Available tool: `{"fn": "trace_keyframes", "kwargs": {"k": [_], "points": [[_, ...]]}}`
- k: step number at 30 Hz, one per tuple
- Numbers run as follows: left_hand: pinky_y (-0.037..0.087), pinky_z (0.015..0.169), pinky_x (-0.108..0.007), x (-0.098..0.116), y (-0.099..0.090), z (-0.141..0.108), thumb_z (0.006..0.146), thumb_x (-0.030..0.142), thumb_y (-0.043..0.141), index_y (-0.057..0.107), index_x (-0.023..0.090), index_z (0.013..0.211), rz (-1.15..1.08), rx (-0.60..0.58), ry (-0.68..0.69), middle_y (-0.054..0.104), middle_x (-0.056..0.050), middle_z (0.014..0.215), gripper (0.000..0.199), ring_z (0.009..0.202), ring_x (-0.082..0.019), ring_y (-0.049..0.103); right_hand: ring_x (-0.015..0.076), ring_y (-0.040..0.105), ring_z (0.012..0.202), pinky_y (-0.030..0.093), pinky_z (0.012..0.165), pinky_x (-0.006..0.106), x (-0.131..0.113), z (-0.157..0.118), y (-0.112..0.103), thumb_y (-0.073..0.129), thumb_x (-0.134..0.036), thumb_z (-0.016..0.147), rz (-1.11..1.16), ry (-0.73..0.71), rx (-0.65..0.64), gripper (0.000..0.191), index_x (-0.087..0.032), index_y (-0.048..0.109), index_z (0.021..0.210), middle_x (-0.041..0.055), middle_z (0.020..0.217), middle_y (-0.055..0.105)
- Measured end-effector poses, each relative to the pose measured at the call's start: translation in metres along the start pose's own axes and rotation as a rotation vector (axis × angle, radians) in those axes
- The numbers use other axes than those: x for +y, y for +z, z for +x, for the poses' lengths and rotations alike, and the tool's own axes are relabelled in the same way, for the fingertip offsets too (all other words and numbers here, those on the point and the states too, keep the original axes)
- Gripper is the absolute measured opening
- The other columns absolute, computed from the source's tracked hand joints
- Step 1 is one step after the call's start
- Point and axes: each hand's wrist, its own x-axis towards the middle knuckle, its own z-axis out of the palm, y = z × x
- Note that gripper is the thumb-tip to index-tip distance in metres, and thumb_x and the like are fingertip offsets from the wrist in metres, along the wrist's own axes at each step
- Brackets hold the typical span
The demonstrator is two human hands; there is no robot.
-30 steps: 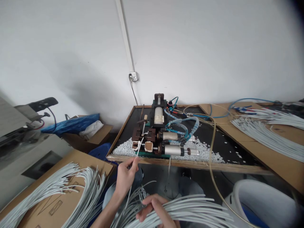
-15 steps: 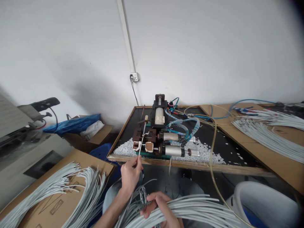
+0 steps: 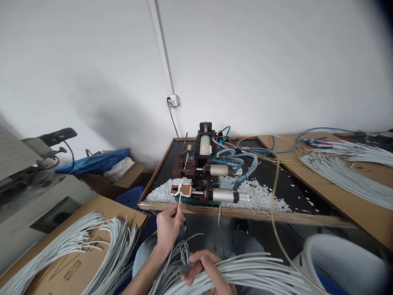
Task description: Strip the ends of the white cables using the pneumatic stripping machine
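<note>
Pinching in left hand [image 3: 168, 224] a white wire [image 3: 180, 198] caught in machine clamp [image 3: 186, 189] at the hand's one o'clock, grasping wire bundle [image 3: 260, 268] at five in right hand [image 3: 207, 268], scraps [image 3: 256, 196] across black tray [image 3: 296, 182], socket [image 3: 172, 100] at eleven on wall [image 3: 245, 61].

Legible text: none | cardboard [image 3: 123, 207], well inward of its right corner: dark crossed-rectangle mark [image 3: 72, 270] | cylinder [image 3: 204, 141] near worktop's [image 3: 276, 215] far edge: pale patch [image 3: 206, 150], nothing readable
</note>
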Motion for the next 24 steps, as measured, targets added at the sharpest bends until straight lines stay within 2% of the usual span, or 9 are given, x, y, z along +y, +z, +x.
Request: {"fn": "trace_keyframes", "kwargs": {"k": [4, 9, 15, 16, 18, 20, 21, 22, 24], "points": [[0.043, 0.051, -0.023, 0.003, -0.005, 0.005, 0.091, 0.043, 0.051, 0.063, 0.016, 0.066, -0.089, -0.084, -0.013, 0.06, 0.0, 0.051, 0.039, 0.048, -0.015, 0.057, 0.0209, 0.073, 0.065, 0.046, 0.044, 0.02, -0.002, -0.002, 0.002, 0.063, -0.057, 0.081, 0.006, 0.011, -0.001, 0.043, -0.015, 0.071, 0.083, 0.0072, 0.06, 0.076], [0.047, 0.056, -0.026, 0.009, -0.012, 0.011, 0.09, 0.043, 0.054, 0.065, 0.011, 0.101, -0.26, -0.219, -0.047, 0.062, 0.0, 0.058, 0.035, 0.054, -0.017, 0.059, 0.0197, 0.071, 0.061, 0.04, 0.038, 0.019, -0.001, -0.004, 0.005, 0.063, -0.057, 0.082, -0.001, 0.016, -0.002, 0.042, -0.015, 0.07, 0.083, 0.0078, 0.06, 0.076], [0.046, 0.058, -0.025, 0.016, -0.018, -0.003, 0.095, 0.04, 0.048, 0.067, 0.013, 0.103, -0.19, -0.097, 0.008, 0.056, 0.002, 0.057, 0.034, 0.053, -0.014, 0.053, 0.0196, 0.072, 0.064, 0.044, 0.043, 0.02, 0.004, -0.004, 0.006, 0.06, -0.056, 0.084, 0.015, 0.005, -0.029, 0.042, -0.015, 0.07, 0.083, 0.0076, 0.061, 0.076], [0.047, 0.06, -0.025, 0.02, -0.022, -0.006, 0.096, 0.038, 0.047, 0.068, 0.013, 0.103, -0.161, -0.127, 0.039, 0.057, 0.002, 0.057, 0.034, 0.054, -0.015, 0.054, 0.0193, 0.072, 0.063, 0.042, 0.042, 0.019, 0.004, -0.004, 0.007, 0.059, -0.056, 0.084, 0.012, 0.01, -0.031, 0.042, -0.015, 0.07, 0.083, 0.0074, 0.06, 0.076], [0.05, 0.068, -0.027, 0.033, -0.032, -0.01, 0.097, 0.035, 0.046, 0.07, 0.016, 0.103, -0.073, -0.282, 0.144, 0.064, -0.002, 0.067, 0.032, 0.066, -0.017, 0.061, 0.0181, 0.072, 0.06, 0.034, 0.035, 0.016, 0.0, -0.005, 0.012, 0.058, -0.055, 0.085, -0.022, 0.038, -0.017, 0.042, -0.014, 0.069, 0.084, 0.0062, 0.055, 0.074], [0.05, 0.086, -0.033, 0.047, -0.043, -0.014, 0.095, 0.032, 0.051, 0.071, 0.02, 0.108, 0.033, -0.471, 0.29, 0.07, -0.008, 0.095, 0.027, 0.094, -0.023, 0.064, 0.0153, 0.069, 0.053, 0.027, 0.033, 0.014, -0.009, -0.009, 0.02, 0.055, -0.052, 0.088, -0.086, 0.06, -0.016, 0.041, -0.014, 0.069, 0.084, 0.0036, 0.049, 0.07], [0.048, 0.093, -0.035, 0.054, -0.048, -0.016, 0.093, 0.03, 0.053, 0.07, 0.022, 0.112, 0.068, -0.512, 0.346, 0.069, -0.009, 0.109, 0.026, 0.106, -0.026, 0.061, 0.0136, 0.067, 0.05, 0.028, 0.035, 0.014, -0.016, -0.011, 0.025, 0.053, -0.05, 0.089, -0.123, 0.068, -0.027, 0.04, -0.014, 0.069, 0.084, 0.0017, 0.046, 0.067], [0.046, 0.096, -0.037, 0.061, -0.053, -0.017, 0.093, 0.029, 0.054, 0.069, 0.024, 0.115, 0.08, -0.532, 0.378, 0.067, -0.009, 0.116, 0.027, 0.112, -0.026, 0.059, 0.0121, 0.065, 0.049, 0.037, 0.041, 0.015, -0.024, -0.014, 0.03, 0.052, -0.048, 0.089, -0.16, 0.076, -0.042, 0.039, -0.014, 0.07, 0.083, -0.0003, 0.045, 0.064], [0.05, 0.093, -0.035, 0.072, -0.061, -0.022, 0.093, 0.027, 0.054, 0.069, 0.027, 0.114, 0.047, -0.579, 0.387, 0.067, -0.009, 0.117, 0.026, 0.111, -0.025, 0.061, 0.0113, 0.059, 0.049, 0.048, 0.058, 0.023, -0.04, -0.019, 0.041, 0.05, -0.042, 0.089, -0.235, 0.131, -0.069, 0.035, -0.016, 0.071, 0.08, -0.0031, 0.047, 0.058]]}}
